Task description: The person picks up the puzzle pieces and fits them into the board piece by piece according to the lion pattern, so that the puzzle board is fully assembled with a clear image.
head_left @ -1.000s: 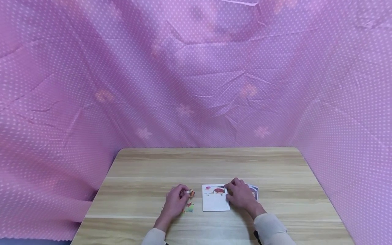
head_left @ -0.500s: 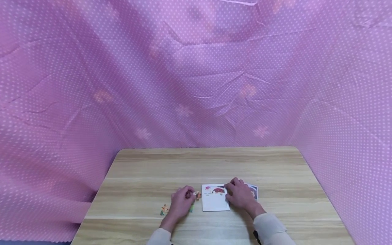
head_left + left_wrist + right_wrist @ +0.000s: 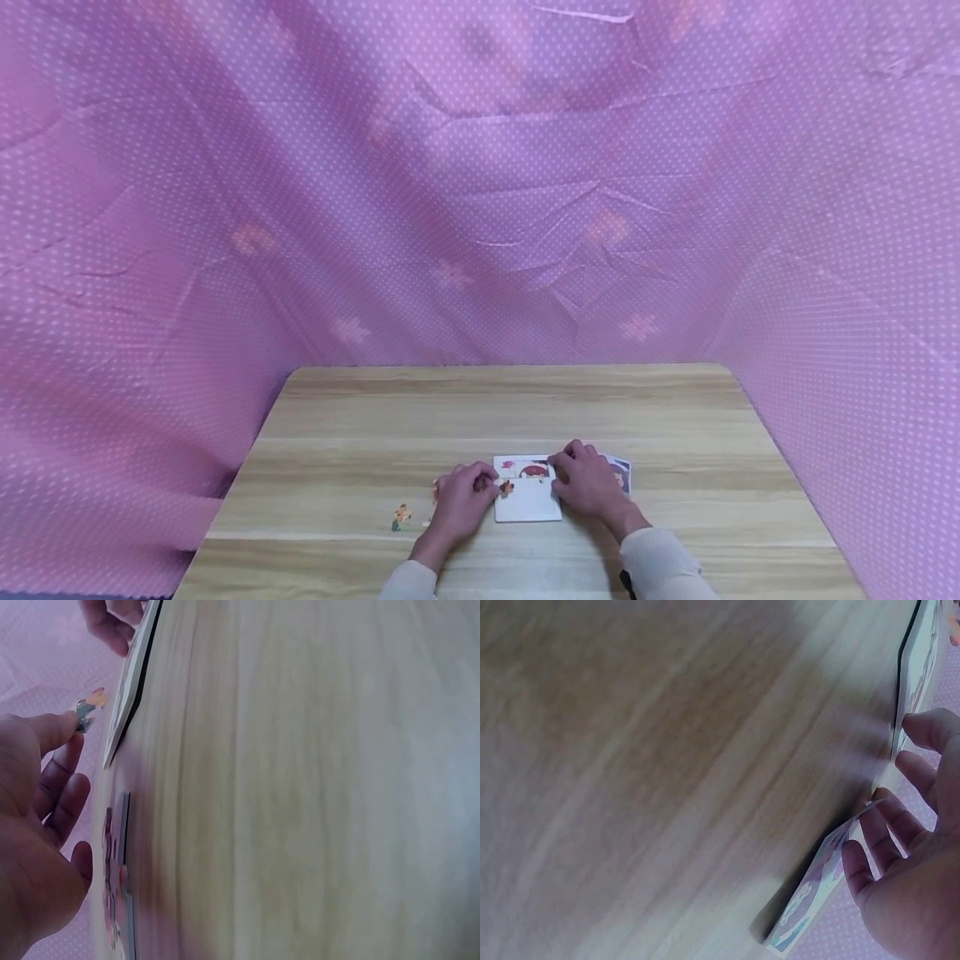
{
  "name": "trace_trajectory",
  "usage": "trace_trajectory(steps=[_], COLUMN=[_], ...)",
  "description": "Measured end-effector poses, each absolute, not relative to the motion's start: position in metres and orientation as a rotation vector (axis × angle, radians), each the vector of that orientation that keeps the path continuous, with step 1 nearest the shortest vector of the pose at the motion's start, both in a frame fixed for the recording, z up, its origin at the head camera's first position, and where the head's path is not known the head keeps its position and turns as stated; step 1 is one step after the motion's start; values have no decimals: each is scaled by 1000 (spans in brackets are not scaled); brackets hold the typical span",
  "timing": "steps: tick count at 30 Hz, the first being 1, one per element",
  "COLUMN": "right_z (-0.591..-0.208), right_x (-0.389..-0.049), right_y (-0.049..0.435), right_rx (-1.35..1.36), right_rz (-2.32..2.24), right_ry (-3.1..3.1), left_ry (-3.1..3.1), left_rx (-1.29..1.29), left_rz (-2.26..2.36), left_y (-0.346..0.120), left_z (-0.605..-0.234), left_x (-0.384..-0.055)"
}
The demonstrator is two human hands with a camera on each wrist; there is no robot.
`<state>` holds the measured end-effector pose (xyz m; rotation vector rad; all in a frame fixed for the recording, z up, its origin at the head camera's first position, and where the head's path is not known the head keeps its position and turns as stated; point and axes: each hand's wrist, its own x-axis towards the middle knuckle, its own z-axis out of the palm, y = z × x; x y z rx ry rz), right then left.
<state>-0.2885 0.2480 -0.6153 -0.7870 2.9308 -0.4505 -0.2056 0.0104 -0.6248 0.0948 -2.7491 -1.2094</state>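
Observation:
Between thumb and index finger, my left hand (image 3: 460,502) pinches a small jigsaw piece (image 3: 507,488) with an orange picture on it. In the head view the piece is over the left side of a white puzzle board (image 3: 530,507). The left wrist view shows the piece (image 3: 84,712) raised above the table beside the board (image 3: 131,686). Two pieces, one with a red-haired head, appear along the board's top. My right hand (image 3: 591,481) rests at the board's right edge, thumb and index fingertips touching it, the other fingers loosely bent (image 3: 915,877).
A picture card (image 3: 620,472) lies to the right, partly under my right hand. Loose jigsaw pieces (image 3: 402,515) lie left of my left hand, some partly hidden by it. The wooden table (image 3: 495,400) is enclosed by a pink dotted cloth (image 3: 480,208).
My left hand has carried the jigsaw piece rightward, from beside the loose pieces to over the board's left side. More of the loose pieces now show. My right hand stays at the board's edge.

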Motion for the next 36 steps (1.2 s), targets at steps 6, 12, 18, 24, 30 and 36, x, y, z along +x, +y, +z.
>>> trace_trajectory(steps=[6,12,18,24,30,36], right_z=[-615,-616,-615,-615,-613,-611], right_x=[-288,-286,-283,-281,-280,-279], right_y=[249,252,256,259,260,261], right_rx=[-780,-776,-784,-760,-757,-755], right_rz=[-462,-464,-489,-499,-485,-498], right_ry=[2915,2910,2897,2894,2896,2893], left_ry=[-2754,-2777,-2797,-2807,-2845,-2875], left_rx=[68,83,113,121,123,87], left_rz=[-1187,-1086,-983,-861,-781,-696], left_y=[18,26,32,35,35,37], left_z=[-630,-636,-638,-637,-634,-633], left_x=[-209,-209,-206,-202,-200,-198])
